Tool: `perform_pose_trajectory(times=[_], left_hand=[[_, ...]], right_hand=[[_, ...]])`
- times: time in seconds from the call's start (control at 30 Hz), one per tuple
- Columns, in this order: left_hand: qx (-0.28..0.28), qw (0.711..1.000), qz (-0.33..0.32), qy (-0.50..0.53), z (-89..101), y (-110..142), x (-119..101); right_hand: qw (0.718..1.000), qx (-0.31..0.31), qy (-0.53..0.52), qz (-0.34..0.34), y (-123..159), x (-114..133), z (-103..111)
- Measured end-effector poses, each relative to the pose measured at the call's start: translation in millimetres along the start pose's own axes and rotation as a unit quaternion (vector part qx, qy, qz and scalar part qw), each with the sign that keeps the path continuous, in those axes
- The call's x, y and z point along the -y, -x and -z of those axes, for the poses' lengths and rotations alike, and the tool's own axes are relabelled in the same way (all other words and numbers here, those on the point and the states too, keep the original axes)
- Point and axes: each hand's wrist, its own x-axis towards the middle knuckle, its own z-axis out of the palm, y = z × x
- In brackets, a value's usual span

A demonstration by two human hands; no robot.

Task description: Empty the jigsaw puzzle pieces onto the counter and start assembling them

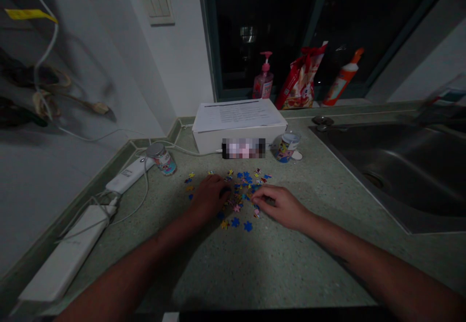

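Small jigsaw puzzle pieces (248,226), blue, yellow, pink and white, lie scattered on the speckled green counter (233,273). My left hand (210,196) rests low over the left part of the pile, palm down. Its fingers are curved, with a gap between thumb and forefinger; what lies under the palm is hidden. At the right side of the pile, my right hand (282,206) pinches thumb and forefinger together on a small puzzle piece, mostly covered by the fingertips. Loose pieces lie between the two hands and just beyond them.
Behind the pieces, a phone (243,148) with a blurred screen leans on a white box (206,141). Printed jars stand left (165,161) and right (286,149), the right one beside a round lid (296,156). Power strips (65,254) line the left; a sink (418,166) is right.
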Motion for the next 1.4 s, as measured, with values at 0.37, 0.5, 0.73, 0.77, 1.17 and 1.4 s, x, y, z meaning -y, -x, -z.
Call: perform_pose_trajectory(times=[0.37,0.5,0.73,0.77,1.17,1.4], left_hand=[[-0.006,0.999,-0.031,-0.019,-1.6,0,4],[-0.009,0.999,-0.034,-0.003,-1.4,-1,6],[-0.012,0.999,-0.030,0.032,1.3,0,6],[-0.011,0.999,-0.020,0.045,1.5,0,7],[-0.114,0.864,0.213,0.442,30.7,-2,38],[-0.138,0.794,0.264,0.529,44.6,-3,53]], right_hand=[[0.999,-0.046,0.020,-0.001,-3,-6,11],[0.999,-0.050,0.020,0.001,-3,-7,12],[0.998,-0.055,0.023,0.000,-3,-9,11],[0.998,-0.056,0.023,0.000,-3,-9,11],[0.998,-0.050,0.028,-0.013,-3,-13,12],[0.998,-0.047,0.030,-0.015,-3,-12,13]])
